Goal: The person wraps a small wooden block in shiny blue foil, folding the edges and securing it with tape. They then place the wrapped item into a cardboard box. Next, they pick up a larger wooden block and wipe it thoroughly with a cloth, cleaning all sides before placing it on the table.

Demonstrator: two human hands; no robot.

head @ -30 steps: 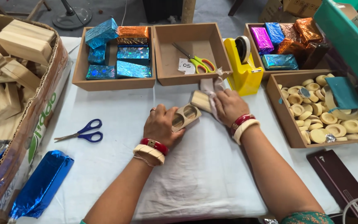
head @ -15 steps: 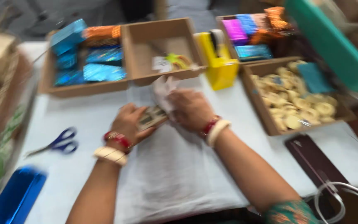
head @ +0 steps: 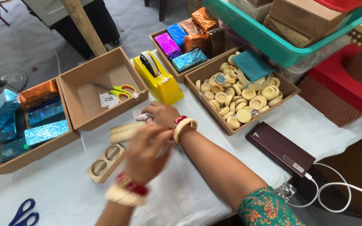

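Two hands meet at the middle of the bench point(head: 76, 188), which is covered in white cloth. The left hand point(head: 147, 152) is blurred, nearest the camera, with red and cream bangles at its wrist; whether its grip is clenched or released I cannot tell. The right hand point(head: 160, 115) sits just beyond it, its grip closed on a crumpled scrap of clear wrap point(head: 140, 114) and touching the end of a plain wooden block point(head: 124, 132), a smooth pale rectangle lying flat under both hands. Just left of the grip lies a second wooden block with two round hollows point(head: 105, 162), tilted on the cloth. Far left and nearer, blue-handled scissors point(head: 24, 213) lie at the bench edge. Right of the grip rests a dark maroon box point(head: 279, 148) with a white cable point(head: 340, 190). Beyond the grip stands a yellow tape dispenser point(head: 160, 79), glossy plastic. Left of it an open brown tray point(head: 101, 90) holds green-and-yellow scissors point(head: 116, 90); right of it another tray holds pale wooden rings point(head: 239, 100). Farther out, foil-wrapped blocks point(head: 185, 37) shine blue, purple and orange.
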